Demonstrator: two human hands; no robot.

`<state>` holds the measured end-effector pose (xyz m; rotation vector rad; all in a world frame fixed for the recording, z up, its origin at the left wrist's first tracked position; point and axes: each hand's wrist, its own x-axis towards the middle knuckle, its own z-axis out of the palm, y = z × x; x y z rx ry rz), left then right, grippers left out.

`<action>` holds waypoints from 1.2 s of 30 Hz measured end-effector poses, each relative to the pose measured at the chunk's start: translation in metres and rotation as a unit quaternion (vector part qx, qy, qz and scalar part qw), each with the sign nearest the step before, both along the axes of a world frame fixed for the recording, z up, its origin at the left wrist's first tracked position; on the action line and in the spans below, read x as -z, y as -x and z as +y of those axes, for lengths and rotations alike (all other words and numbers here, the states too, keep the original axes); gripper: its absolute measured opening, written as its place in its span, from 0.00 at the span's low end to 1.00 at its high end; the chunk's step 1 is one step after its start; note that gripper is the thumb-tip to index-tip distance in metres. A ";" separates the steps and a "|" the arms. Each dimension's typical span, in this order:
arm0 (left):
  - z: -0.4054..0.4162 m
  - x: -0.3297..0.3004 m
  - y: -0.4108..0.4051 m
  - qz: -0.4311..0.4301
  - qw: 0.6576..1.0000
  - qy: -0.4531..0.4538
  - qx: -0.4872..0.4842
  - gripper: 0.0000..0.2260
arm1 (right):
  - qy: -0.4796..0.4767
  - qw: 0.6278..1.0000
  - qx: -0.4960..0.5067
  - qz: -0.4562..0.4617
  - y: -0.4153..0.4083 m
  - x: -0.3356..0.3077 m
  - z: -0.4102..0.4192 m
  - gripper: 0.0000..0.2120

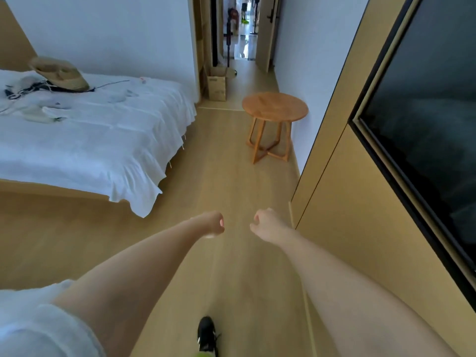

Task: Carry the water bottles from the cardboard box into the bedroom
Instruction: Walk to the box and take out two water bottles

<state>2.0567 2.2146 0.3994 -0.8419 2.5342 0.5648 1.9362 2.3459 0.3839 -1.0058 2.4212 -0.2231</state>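
Note:
The open cardboard box [217,85] stands on the floor by the doorway, far ahead of me. A small rounded object [233,72] beside it is too small to identify. Clear, bottle-like shapes [121,97] lie on the white bed [103,140], but they are too faint to be sure of. Both my arms reach forward over the wooden floor. My left hand [213,225] is curled into a fist and holds nothing. My right hand [265,223] is also curled and empty. The two hands are level and a short gap apart.
A round wooden side table [275,106] stands against the right wall. A tan cabinet with a dark glass panel [425,130] fills the right side. A straw hat [60,73] and cables lie on the bed. The hallway [242,34] opens beyond the box. My black shoe [206,333] is below.

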 end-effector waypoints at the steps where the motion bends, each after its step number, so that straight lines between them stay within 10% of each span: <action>1: -0.017 0.003 0.015 -0.008 1.000 -0.005 0.006 0.15 | -0.002 1.000 -0.005 -0.001 0.014 0.005 -0.019 0.18; 36: -0.668 -0.011 0.600 0.028 0.998 0.006 -0.051 0.14 | -0.027 0.994 -0.095 0.047 0.607 -0.031 -0.686 0.18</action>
